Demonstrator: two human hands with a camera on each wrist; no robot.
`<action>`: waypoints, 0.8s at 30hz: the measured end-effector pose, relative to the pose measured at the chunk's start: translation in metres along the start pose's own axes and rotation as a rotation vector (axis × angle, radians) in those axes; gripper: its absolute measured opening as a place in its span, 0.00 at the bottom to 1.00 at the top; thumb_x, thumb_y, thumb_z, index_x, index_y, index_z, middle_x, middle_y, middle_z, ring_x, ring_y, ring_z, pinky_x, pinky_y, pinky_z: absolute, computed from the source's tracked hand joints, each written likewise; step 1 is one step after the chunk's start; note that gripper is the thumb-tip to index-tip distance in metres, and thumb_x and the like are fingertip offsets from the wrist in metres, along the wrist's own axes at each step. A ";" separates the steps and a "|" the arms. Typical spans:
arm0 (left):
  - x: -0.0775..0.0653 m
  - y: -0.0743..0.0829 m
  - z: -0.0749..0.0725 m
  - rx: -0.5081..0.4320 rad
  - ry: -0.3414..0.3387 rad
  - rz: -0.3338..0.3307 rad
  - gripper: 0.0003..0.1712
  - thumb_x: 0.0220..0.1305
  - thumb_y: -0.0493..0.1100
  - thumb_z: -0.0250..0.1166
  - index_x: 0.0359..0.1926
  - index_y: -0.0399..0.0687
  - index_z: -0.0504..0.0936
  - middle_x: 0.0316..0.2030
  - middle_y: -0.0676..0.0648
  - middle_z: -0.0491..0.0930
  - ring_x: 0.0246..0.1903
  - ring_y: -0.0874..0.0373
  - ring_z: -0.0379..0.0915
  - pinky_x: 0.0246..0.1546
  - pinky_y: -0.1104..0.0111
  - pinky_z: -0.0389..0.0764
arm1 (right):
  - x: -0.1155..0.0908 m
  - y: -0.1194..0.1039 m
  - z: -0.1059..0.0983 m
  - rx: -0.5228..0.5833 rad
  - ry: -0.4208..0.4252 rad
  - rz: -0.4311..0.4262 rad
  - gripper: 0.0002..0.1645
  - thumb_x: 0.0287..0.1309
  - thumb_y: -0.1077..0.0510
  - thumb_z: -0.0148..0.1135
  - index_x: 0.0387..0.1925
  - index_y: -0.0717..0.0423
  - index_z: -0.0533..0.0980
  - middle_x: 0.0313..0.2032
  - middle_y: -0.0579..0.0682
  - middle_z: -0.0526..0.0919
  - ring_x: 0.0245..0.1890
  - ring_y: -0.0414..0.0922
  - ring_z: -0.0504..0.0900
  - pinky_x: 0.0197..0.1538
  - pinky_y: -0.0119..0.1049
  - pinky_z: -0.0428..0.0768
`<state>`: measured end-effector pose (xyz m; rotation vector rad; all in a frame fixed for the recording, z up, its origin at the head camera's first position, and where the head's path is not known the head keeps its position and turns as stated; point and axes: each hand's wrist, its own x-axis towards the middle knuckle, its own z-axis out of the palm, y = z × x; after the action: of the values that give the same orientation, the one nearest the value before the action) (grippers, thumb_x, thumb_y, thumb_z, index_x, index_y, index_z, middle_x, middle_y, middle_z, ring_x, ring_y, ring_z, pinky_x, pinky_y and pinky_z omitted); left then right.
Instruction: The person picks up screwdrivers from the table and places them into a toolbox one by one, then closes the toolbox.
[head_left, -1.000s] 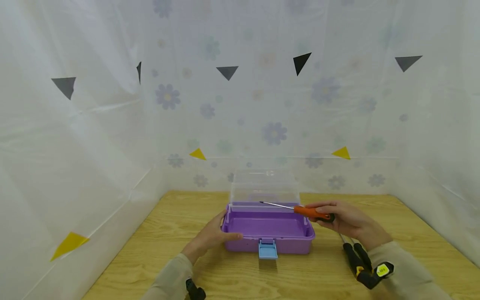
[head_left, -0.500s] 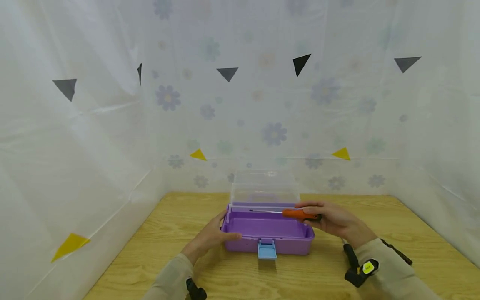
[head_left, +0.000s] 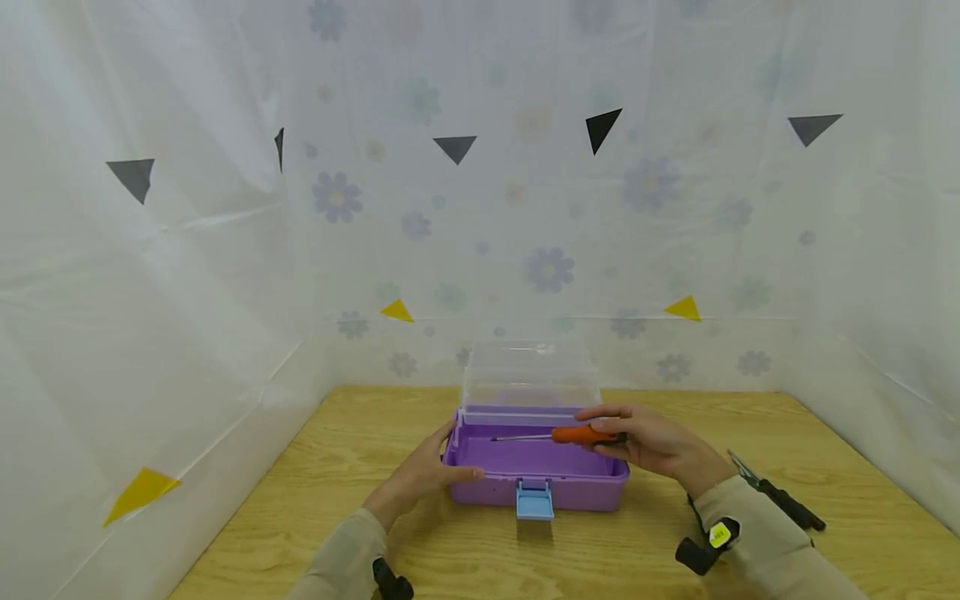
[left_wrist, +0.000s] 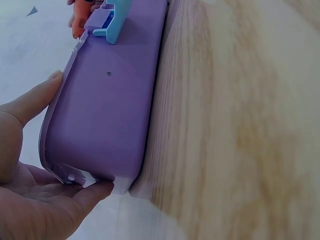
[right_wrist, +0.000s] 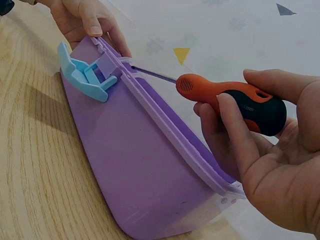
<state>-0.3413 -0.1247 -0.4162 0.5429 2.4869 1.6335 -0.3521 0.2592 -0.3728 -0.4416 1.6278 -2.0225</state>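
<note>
A purple toolbox [head_left: 577, 493] stands on the table with its clear lid [head_left: 528, 371] raised at the back and its light blue latch [head_left: 534, 502] hanging out in front. My left hand [head_left: 420, 477] holds the box's left end, thumb on the front rim and fingers along the end wall. Over the box's opening, my right hand [head_left: 660, 442] grips an orange and black screwdriver [right_wrist: 202, 91] by its handle. Its thin metal shaft points left, roughly level. In the right wrist view, the handle lies between thumb and fingers, above the toolbox rim.
Pliers [head_left: 787, 502] with dark handles lie on the wooden table [head_left: 300, 517], partly behind the right sleeve. White sheeting [head_left: 480, 233] with flower prints and coloured triangles walls in the back and sides.
My right hand has moved left and down with the screwdriver, from above the box's right edge to over its opening. More of the pliers shows now. The left hand has stayed in place.
</note>
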 end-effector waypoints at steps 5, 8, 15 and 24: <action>0.000 0.000 0.000 0.006 0.003 0.000 0.64 0.57 0.52 0.80 0.82 0.40 0.48 0.78 0.31 0.53 0.75 0.30 0.47 0.71 0.34 0.53 | 0.002 0.002 0.002 -0.006 0.003 0.000 0.18 0.76 0.65 0.55 0.61 0.58 0.81 0.64 0.71 0.61 0.52 0.54 0.85 0.49 0.33 0.85; 0.000 0.001 0.000 0.010 0.004 -0.005 0.64 0.57 0.52 0.80 0.82 0.39 0.49 0.78 0.31 0.53 0.75 0.30 0.47 0.71 0.34 0.53 | 0.003 0.001 0.004 -0.017 -0.006 0.001 0.20 0.76 0.64 0.57 0.65 0.62 0.78 0.66 0.72 0.60 0.52 0.54 0.85 0.50 0.34 0.85; 0.000 0.002 0.001 0.017 0.009 -0.006 0.64 0.57 0.52 0.80 0.82 0.39 0.49 0.77 0.31 0.53 0.75 0.30 0.48 0.70 0.34 0.53 | 0.003 0.000 0.007 -0.007 -0.064 -0.020 0.29 0.74 0.65 0.59 0.72 0.69 0.67 0.67 0.72 0.64 0.54 0.54 0.85 0.51 0.32 0.84; 0.000 0.002 0.001 0.018 0.012 -0.011 0.66 0.55 0.55 0.81 0.82 0.39 0.49 0.77 0.31 0.53 0.75 0.30 0.48 0.71 0.35 0.53 | 0.003 0.000 0.004 -0.116 -0.073 -0.101 0.29 0.77 0.64 0.54 0.74 0.67 0.65 0.76 0.62 0.60 0.69 0.55 0.71 0.66 0.48 0.75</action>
<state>-0.3403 -0.1236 -0.4146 0.5222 2.5113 1.6164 -0.3523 0.2550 -0.3716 -0.6436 1.7147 -1.9661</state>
